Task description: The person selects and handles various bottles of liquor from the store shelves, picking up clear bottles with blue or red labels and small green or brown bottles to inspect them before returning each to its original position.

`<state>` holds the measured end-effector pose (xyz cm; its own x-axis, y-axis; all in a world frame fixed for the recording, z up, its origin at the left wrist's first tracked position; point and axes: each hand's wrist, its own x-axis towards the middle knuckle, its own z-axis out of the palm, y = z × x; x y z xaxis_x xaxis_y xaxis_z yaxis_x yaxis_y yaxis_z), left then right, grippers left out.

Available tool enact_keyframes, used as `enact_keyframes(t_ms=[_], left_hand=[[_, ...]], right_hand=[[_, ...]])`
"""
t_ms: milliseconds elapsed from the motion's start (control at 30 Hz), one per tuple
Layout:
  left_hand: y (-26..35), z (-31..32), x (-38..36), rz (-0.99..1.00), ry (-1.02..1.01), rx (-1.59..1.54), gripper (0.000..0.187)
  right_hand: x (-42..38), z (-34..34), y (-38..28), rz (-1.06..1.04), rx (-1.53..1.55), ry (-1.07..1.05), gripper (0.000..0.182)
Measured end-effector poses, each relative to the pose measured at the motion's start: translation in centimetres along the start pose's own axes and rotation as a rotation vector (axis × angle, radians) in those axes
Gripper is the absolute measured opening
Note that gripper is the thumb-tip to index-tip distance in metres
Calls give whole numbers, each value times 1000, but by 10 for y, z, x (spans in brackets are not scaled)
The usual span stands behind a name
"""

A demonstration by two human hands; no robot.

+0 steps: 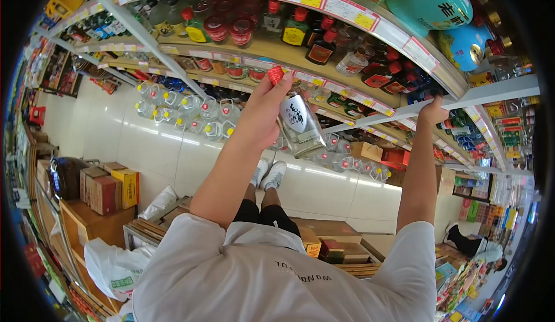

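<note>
My left hand (pixel 267 114) is closed on a clear glass liquor bottle (pixel 302 128) near its red cap. The bottle is tilted, with a white label bearing dark characters, and hangs in front of the shelves. Off to the right, my right hand (pixel 433 113) reaches to the shelf edge beside the white metal post (pixel 462 97). Dark bottles with red caps (pixel 399 82) stand just left of it. Its fingers are mostly hidden at the shelf, so I cannot make out whether they hold anything.
Shelves carry yellow-labelled bottles (pixel 295 28), red-lidded jars (pixel 241 32) and a large turquoise jar (pixel 429 4). Several clear plastic jugs (pixel 188 105) stand low down by the tiled floor (pixel 144 148). Cardboard boxes (pixel 103 193) lie behind me. Another person (pixel 471 244) is far right.
</note>
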<state>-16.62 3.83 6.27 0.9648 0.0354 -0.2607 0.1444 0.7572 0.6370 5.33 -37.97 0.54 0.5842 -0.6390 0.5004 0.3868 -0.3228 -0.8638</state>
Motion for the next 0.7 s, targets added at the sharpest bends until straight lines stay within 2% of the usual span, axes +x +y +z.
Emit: enact_keyframes(t_ms=[67,167,200,300,700], left_hand=[[3,2,-5,8,-8,-16,24],[5,1,-12,2,-24,12,23],[4,2,-13,12,-17,3,23],[2,3,-18,-10,1,16,21],[3,-6,-34,-64,22,41,21]], right_hand=[[1,-4,1,-2,-90,-30,24],[-2,-3,-6,-61,-208,13,41],[-2,-4,-7,-6,-209,-13,41],[-13,1,-24,-4,-107,16,22],[-9,-1,-16,-15,-96,-10,26]])
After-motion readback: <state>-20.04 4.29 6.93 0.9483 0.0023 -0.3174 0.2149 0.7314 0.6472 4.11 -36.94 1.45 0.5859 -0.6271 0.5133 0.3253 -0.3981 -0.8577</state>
